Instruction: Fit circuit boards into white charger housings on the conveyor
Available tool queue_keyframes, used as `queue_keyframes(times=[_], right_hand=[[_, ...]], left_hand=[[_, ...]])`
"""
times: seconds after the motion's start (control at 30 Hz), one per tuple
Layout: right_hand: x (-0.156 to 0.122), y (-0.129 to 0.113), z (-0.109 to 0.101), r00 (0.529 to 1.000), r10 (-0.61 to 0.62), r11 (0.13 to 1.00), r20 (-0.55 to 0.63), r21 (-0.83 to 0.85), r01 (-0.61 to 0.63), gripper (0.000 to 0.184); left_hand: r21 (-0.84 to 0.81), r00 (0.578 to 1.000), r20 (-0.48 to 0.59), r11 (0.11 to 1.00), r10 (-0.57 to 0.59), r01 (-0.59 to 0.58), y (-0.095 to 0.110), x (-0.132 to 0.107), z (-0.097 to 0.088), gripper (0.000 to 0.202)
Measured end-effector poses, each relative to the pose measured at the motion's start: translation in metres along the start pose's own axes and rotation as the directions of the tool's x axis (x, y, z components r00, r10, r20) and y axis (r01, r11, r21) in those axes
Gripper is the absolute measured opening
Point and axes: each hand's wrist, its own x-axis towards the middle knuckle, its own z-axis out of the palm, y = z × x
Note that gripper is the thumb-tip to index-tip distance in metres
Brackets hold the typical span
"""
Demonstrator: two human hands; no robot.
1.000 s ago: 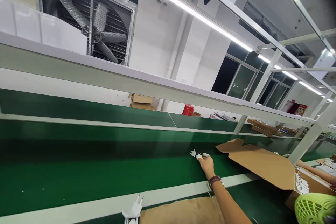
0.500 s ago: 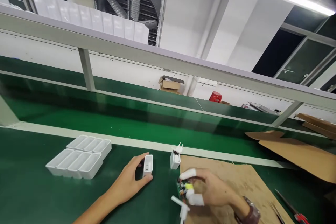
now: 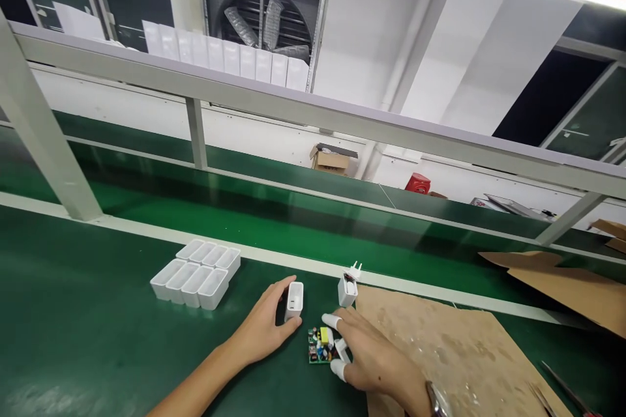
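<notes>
My left hand (image 3: 264, 326) grips a small white charger shell (image 3: 294, 300), held upright on the green table. My right hand (image 3: 376, 358), with white finger cots on its fingertips, rests over a small green circuit board (image 3: 317, 346) lying on the table, fingers spread and touching it. A white charger with plug pins (image 3: 347, 287) stands just behind the board. Two rows of empty white shells (image 3: 196, 272) stand to the left.
A sheet of brown cardboard (image 3: 454, 352) lies under my right wrist, with more cardboard (image 3: 562, 283) at the right. A green conveyor belt (image 3: 293, 221) runs behind a white rail. Tweezers and a red-handled tool (image 3: 570, 391) lie at the bottom right. A grey frame post (image 3: 39, 137) rises at left.
My right hand came back from the belt with the circuit board and lowered it onto the table. My left hand came into view holding the white shell. The view swung left and down.
</notes>
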Motion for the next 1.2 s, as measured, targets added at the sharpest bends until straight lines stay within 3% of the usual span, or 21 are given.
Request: queue_keyframes(times=[0.1, 0.2, 0.3, 0.43, 0.5, 0.6, 0.67, 0.77, 0.83, 0.97, 1.07, 1.2], right_hand=[[-0.005, 0.01, 0.005, 0.999, 0.016, 1.0, -0.046, 0.012, -0.015, 0.069], [-0.008, 0.015, 0.006, 0.999, 0.032, 0.999, -0.038, 0.026, -0.031, 0.075], [-0.009, 0.019, 0.01, 1.0, -0.004, 0.998, -0.015, 0.064, 0.004, 0.08], [-0.003, 0.029, 0.021, 0.974, -0.105, 0.982, -0.201, 0.132, 0.133, 0.074], [0.0, 0.032, 0.026, 0.913, -0.172, 0.968, -0.369, 0.109, 0.226, 0.07], [0.004, 0.028, 0.027, 0.732, -0.278, 0.943, -0.622, -0.03, 0.332, 0.059], [0.004, 0.023, 0.025, 0.622, -0.326, 0.932, -0.712, -0.132, 0.337, 0.054], [0.003, 0.013, 0.024, 0.536, -0.386, 0.918, -0.751, -0.255, 0.305, 0.053], [0.002, 0.007, 0.025, 0.501, -0.44, 0.898, -0.745, -0.343, 0.277, 0.053], [0.002, -0.002, 0.029, 0.488, -0.517, 0.85, -0.703, -0.488, 0.198, 0.051], [0.005, -0.005, 0.035, 0.461, -0.522, 0.847, -0.718, -0.499, 0.182, 0.047], [0.008, -0.002, 0.045, 0.467, -0.47, 0.881, -0.749, -0.433, 0.193, 0.048]], left_hand=[[0.0, 0.996, 0.061, 0.998, -0.058, 0.058, 0.002, 0.0, -0.003, 0.076], [0.008, 0.987, 0.104, 0.993, -0.119, 0.119, 0.006, -0.001, -0.006, 0.086], [0.019, 0.987, 0.119, 0.994, -0.111, 0.11, 0.008, -0.002, -0.007, 0.091], [0.043, 0.989, 0.125, 0.996, -0.082, 0.077, 0.004, -0.002, -0.007, 0.088], [0.069, 0.991, 0.109, 0.995, -0.082, 0.075, 0.0, -0.002, -0.006, 0.084], [0.091, 0.996, 0.068, 0.994, -0.059, 0.053, -0.003, -0.001, -0.006, 0.077], [0.077, 0.999, 0.043, 0.997, -0.007, 0.004, -0.003, -0.001, -0.005, 0.077], [0.065, 0.991, 0.045, 0.99, 0.124, -0.127, 0.001, -0.004, -0.003, 0.083], [0.082, 0.974, 0.058, 0.972, 0.217, -0.222, 0.006, -0.005, -0.001, 0.084], [0.15, 0.937, 0.049, 0.924, 0.347, -0.35, 0.013, -0.007, 0.001, 0.082], [0.19, 0.924, 0.049, 0.905, 0.379, -0.381, 0.013, -0.008, 0.002, 0.084], [0.204, 0.916, 0.045, 0.894, 0.399, -0.4, 0.011, -0.008, 0.002, 0.085]])
